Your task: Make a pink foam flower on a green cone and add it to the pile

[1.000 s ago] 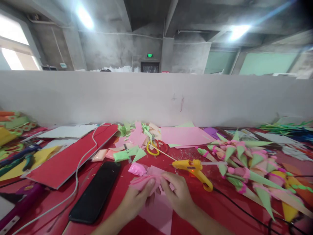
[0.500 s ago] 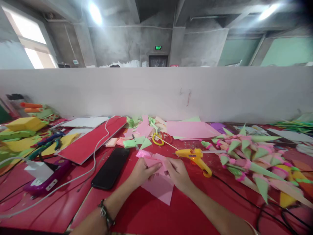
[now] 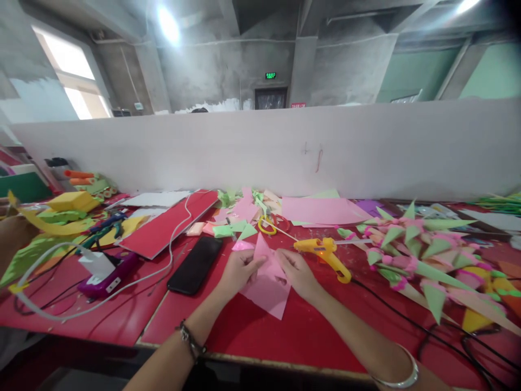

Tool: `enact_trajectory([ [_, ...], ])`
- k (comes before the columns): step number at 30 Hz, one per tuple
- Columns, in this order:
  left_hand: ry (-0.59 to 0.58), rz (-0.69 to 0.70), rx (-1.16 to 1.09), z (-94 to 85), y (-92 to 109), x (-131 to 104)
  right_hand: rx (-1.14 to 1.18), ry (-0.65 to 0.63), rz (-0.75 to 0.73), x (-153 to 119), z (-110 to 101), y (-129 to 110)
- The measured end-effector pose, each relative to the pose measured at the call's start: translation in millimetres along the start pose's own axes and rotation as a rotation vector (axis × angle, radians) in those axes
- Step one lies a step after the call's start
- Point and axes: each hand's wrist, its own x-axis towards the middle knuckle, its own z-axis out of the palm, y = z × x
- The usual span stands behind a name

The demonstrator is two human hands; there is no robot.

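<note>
- Nearest, a dark bracelet (image 3: 190,339) circles the left wrist and a silver bangle (image 3: 401,372) the right forearm, both arms reaching over a red table (image 3: 236,334).
- Between the forearms, a pink sheet (image 3: 272,300) spreads below the hands, one corner pointing toward the person; whether it joins the piece above, I cannot tell.
- The left hand (image 3: 239,270) has its thumb and curled fingers clamped on a pink piece (image 3: 264,251), which is held in front of the person with its pointed tip up.
- The right hand (image 3: 296,272) pinches the same piece from the other side — its fingertips are partly hidden.
- Left of the hands lies a black phone (image 3: 195,265); farther left, a purple power strip (image 3: 112,281) carries a white plug (image 3: 96,265).
- Right of the hands, a yellow glue gun (image 3: 324,253) lies with its nozzle toward them, and beyond it a heap of pink and green paper cones (image 3: 419,252).
- At the left edge, another person's arm (image 3: 16,237) shows near a curved yellow strip (image 3: 51,226).
- Just past the hands sit a shiny pink packet (image 3: 242,246) and a yellow scissor handle (image 3: 267,226).
- Farther back, larger pink sheets (image 3: 321,211) lie before a white partition (image 3: 244,149).
</note>
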Motion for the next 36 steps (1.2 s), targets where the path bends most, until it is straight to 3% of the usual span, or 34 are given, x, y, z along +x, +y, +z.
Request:
enact_trajectory([
  [7,-0.119,-0.066,-0.004,-5.4,3.0,-1.5,-0.071,0.001,-0.025,0.6,0.8,0.1],
  [11,-0.150,-0.051,-0.009,-9.7,6.6,-0.7,-0.073,0.065,-0.029,-1.5,2.0,-2.9],
  [16,-0.106,-0.040,0.016,-13.4,4.2,0.9,-0.074,0.098,-0.015,-3.5,3.8,-3.1],
  [28,-0.034,0.059,0.143,-14.6,6.2,0.8,-0.019,-0.015,0.040,-5.2,8.0,3.0],
  [31,0.009,0.021,0.177,-15.3,3.7,1.6,-0.016,-0.007,-0.009,-6.1,7.8,2.5],
  [36,0.012,-0.006,0.181,-16.2,2.0,2.5,-0.209,-0.126,-0.155,-8.6,4.1,-7.2],
])
